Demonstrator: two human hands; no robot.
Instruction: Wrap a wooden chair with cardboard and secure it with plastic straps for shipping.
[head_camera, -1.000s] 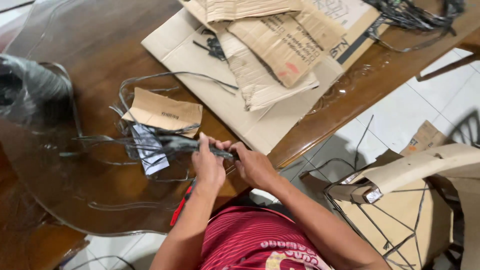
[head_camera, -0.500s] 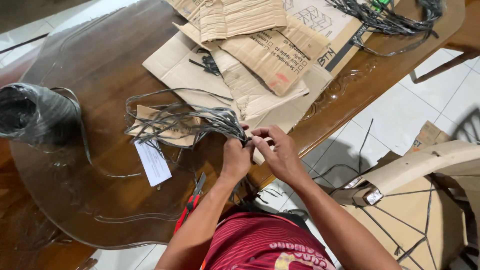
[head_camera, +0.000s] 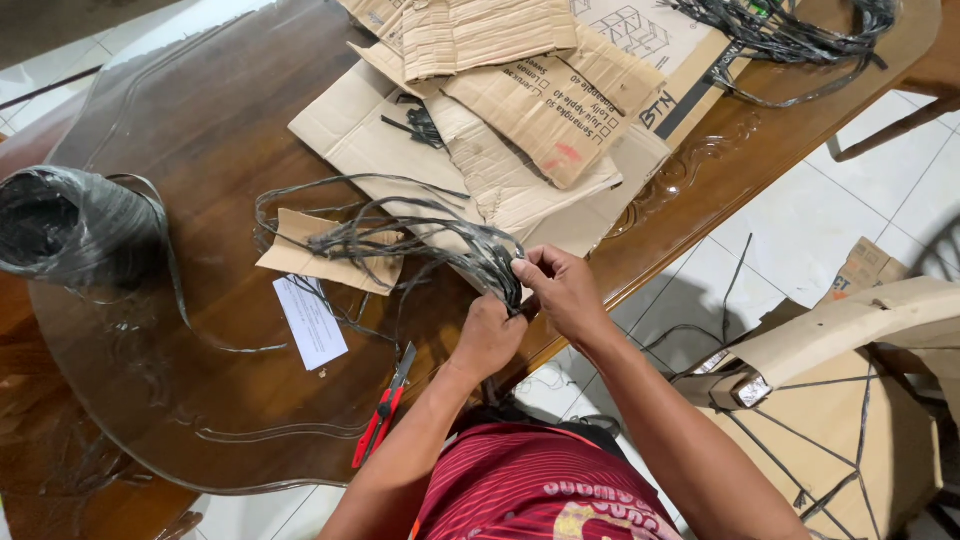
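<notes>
Brown polished wooden table (head_camera: 200, 130) under a clear glass sheet fills the scene, with white floor tiles (head_camera: 800, 230) to the right. Near its front edge, the left hand (head_camera: 487, 338) closes its grip around a bundle of thin grey plastic straps (head_camera: 440, 240). The right hand (head_camera: 563, 290), just beside and above it, pinches the same bundle at its looped end. The straps fan out leftward over a small torn brown cardboard piece (head_camera: 300, 255).

Judging by the grips, the bundle is being gathered and bound at one end; pulling the loop snug would call for a firm left hold.

Red-handled scissors (head_camera: 385, 405) and a white paper slip (head_camera: 310, 320) lie near left. A dark strap roll (head_camera: 70, 225) sits far left, and flattened brown cardboard sheets (head_camera: 500, 110) lie beyond.
</notes>
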